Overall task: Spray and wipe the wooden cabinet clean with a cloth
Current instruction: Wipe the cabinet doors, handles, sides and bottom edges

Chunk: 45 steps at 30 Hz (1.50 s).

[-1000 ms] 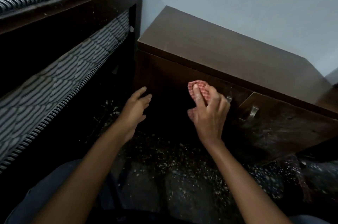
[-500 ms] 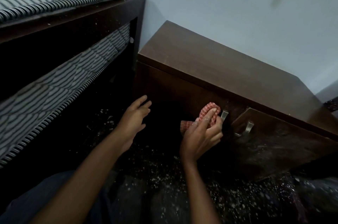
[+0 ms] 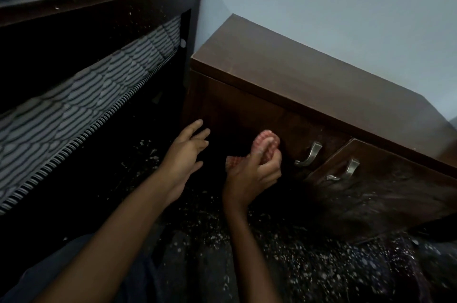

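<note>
Cloth grip first: my right hand (image 3: 252, 174) is clamped on a small red-and-white checked cloth (image 3: 265, 140), fingers curled tight around it, with the bunched end sticking out above my knuckles and a flap poking out left of the thumb. That bunched end is pressed on the dark front panel of the low brown wooden cabinet (image 3: 309, 85), low on the left door. Just right of the grip sits a curved silver metal handle (image 3: 309, 155); a second silver handle (image 3: 345, 169) is further right on the other door, which stands ajar, its edge swung out toward me. The cabinet's flat top is above and beyond the grip, backed by a pale blue wall (image 3: 321, 0).

My left hand (image 3: 184, 156) is empty, fingers spread apart, hovering left of the cloth near the cabinet's left corner; can't tell if the fingertips touch the wood. Further left is a dark wooden bed frame (image 3: 103, 5) with a grey striped mattress (image 3: 81, 87). Below the grip: dark speckled floor (image 3: 284, 253).
</note>
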Motion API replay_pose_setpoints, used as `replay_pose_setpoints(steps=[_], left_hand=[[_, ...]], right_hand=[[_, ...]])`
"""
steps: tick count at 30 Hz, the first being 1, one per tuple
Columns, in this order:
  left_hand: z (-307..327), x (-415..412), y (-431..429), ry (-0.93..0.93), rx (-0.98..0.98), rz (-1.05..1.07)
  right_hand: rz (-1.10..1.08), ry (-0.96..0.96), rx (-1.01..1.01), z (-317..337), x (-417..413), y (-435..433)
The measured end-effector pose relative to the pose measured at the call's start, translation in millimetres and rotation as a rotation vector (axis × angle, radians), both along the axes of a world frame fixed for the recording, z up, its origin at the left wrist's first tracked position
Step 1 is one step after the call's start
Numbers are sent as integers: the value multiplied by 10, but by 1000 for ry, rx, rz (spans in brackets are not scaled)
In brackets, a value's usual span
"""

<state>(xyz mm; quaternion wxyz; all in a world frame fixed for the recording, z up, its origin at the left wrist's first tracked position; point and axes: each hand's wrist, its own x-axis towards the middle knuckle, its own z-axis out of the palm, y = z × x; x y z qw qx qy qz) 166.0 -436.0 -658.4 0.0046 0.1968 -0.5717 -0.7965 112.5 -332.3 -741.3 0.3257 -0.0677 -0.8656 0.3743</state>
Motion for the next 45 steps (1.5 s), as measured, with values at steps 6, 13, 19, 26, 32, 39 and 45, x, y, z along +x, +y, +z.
replay_pose_setpoints(steps=[6, 13, 19, 26, 32, 39, 45], left_hand=[[-45, -9, 55, -135, -81, 92], [-105, -37, 88, -167, -69, 146], [-123, -15, 38, -188, -30, 204], [-109, -19, 65, -172, 31, 264], [-113, 4, 25, -170, 30, 255], [-147, 12, 57, -146, -10, 237], [-196, 54, -24, -104, -130, 269]], right_hand=[[10, -9, 88, -221, 62, 315], [12, 0, 139, -187, -13, 229], [145, 21, 592, -717, 12, 461], [27, -12, 207, -433, -66, 526], [99, 256, 760, -652, -198, 429], [501, 364, 1158, -1039, -268, 917], [787, 389, 1546, -1403, -439, 1260]])
